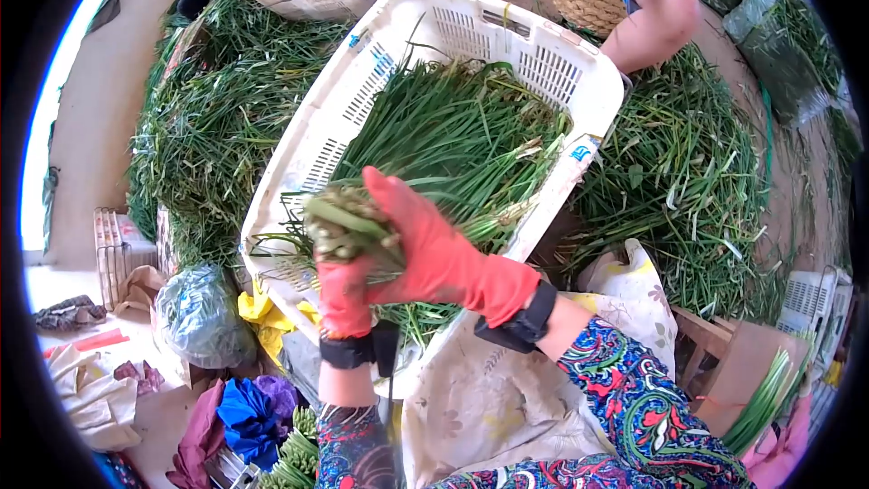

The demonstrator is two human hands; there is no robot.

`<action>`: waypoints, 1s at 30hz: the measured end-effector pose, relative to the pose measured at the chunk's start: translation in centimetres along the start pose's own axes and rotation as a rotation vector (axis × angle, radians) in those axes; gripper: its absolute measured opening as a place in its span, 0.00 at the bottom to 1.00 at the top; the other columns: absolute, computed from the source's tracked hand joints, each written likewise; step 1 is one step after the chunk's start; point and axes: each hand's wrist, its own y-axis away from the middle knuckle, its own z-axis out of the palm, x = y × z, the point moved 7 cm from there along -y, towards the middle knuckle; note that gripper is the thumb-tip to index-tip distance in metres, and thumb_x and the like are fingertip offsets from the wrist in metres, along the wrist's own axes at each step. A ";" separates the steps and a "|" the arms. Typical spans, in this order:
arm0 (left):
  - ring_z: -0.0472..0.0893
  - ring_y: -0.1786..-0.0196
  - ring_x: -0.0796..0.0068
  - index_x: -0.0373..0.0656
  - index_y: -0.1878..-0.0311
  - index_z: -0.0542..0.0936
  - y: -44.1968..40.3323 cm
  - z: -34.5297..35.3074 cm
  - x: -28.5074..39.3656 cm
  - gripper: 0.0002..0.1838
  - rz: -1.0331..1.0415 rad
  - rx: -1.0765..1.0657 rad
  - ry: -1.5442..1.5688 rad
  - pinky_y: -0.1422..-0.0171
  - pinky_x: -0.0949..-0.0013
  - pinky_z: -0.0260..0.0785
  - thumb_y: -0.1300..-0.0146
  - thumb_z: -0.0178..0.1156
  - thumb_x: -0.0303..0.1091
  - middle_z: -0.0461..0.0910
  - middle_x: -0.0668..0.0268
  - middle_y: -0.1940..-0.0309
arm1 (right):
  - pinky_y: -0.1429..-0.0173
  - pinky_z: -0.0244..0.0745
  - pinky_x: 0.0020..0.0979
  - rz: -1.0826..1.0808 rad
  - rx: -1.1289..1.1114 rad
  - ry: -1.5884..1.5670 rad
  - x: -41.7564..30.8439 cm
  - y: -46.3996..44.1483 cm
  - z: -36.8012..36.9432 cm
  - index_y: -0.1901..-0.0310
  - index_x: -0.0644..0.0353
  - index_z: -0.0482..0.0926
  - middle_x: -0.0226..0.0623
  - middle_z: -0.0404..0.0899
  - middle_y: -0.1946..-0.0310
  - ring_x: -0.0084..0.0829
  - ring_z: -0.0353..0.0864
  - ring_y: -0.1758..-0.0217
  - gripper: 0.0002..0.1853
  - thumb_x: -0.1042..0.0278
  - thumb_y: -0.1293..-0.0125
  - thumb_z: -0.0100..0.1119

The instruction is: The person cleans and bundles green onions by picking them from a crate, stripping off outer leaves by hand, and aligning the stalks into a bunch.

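Patterned sleeves (638,389), green bundle (347,219), leaf-littered floor (792,240).

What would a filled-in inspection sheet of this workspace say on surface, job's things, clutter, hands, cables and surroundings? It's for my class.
Surface: pale patterned cloth in front of the white crate.
Job's things: loose green stalks lie in the crate; a blurred bunch is held over its near end.
Clutter: clear plastic bag, yellow plastic and blue plastic at the left.
Hands: left hand and right hand, in red gloves, around the bunch.
Cables: nothing clearly seen.
Surroundings: left heap and right heap of greens flank the crate; another person's knee and a second crate beyond.
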 end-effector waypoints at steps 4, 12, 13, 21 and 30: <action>0.72 0.50 0.71 0.40 0.42 0.63 -0.4 1.4 6.9 0.29 0.207 -0.113 -0.049 0.46 0.66 0.67 0.49 0.60 0.26 0.73 0.63 0.52 | 0.42 0.64 0.39 -0.296 0.274 -0.403 -6.1 -4.2 -0.7 0.32 0.55 0.36 0.45 0.65 0.43 0.46 0.68 0.45 0.63 0.63 0.65 0.74; 0.70 0.46 0.69 0.41 0.36 0.56 -8.3 11.7 20.5 0.40 0.427 -0.633 -0.401 0.40 0.67 0.61 0.51 0.64 0.38 0.71 0.63 0.48 | 0.42 0.64 0.32 -0.141 0.239 -0.718 -11.9 -9.8 -7.2 0.43 0.60 0.52 0.41 0.63 0.46 0.31 0.67 0.44 0.41 0.62 0.54 0.68; 0.69 0.45 0.69 0.41 0.35 0.55 -9.2 12.5 20.3 0.42 0.339 -0.679 -0.440 0.40 0.67 0.60 0.51 0.65 0.40 0.70 0.63 0.47 | 0.43 0.66 0.32 -0.086 0.280 -0.780 -12.0 -10.5 -8.7 0.45 0.60 0.55 0.41 0.65 0.48 0.30 0.68 0.46 0.37 0.62 0.52 0.67; 0.67 0.43 0.73 0.45 0.33 0.53 -2.8 14.9 18.2 0.53 -0.120 -0.899 -0.541 0.38 0.70 0.58 0.61 0.74 0.39 0.70 0.61 0.45 | 0.56 0.74 0.31 -0.175 0.439 -0.942 -20.4 -7.6 -14.9 0.49 0.58 0.63 0.37 0.78 0.66 0.30 0.78 0.63 0.24 0.55 0.42 0.57; 0.70 0.45 0.72 0.40 0.37 0.59 18.5 8.8 16.6 0.43 -0.780 -0.546 -0.326 0.39 0.69 0.61 0.57 0.71 0.31 0.71 0.63 0.47 | 0.63 0.75 0.27 0.378 0.458 -1.228 -20.9 9.0 -3.7 0.59 0.60 0.74 0.32 0.77 0.68 0.25 0.77 0.71 0.21 0.49 0.42 0.55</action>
